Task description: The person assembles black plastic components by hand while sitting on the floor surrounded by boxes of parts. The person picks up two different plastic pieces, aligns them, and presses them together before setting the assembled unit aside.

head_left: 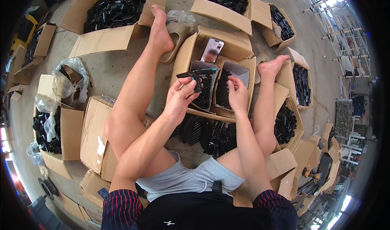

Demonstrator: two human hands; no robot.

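My left hand [177, 100] is closed on a black pistol-shaped plastic part [196, 72] with a teal tip, its long side pointing right. My right hand [238, 94] is pinched over the right-hand small bin [242, 72]; whatever its fingertips hold is too small to make out. Small black pieces [223, 90] lie in that bin. Beside it, a left-hand bin [199, 64] contains more black pieces, partly hidden by my left hand. Both bins sit in an open cardboard box [233, 47] between my legs. A phone [212, 51] leans inside the box's far side.
Black plastic parts [221, 136] are heaped on the floor between my thighs. Open cartons of black parts stand around me, including one at far left [99, 45] and one at far right [221, 12]. Plastic bags [61, 85] lie left; metal racks [341, 35] stand right.
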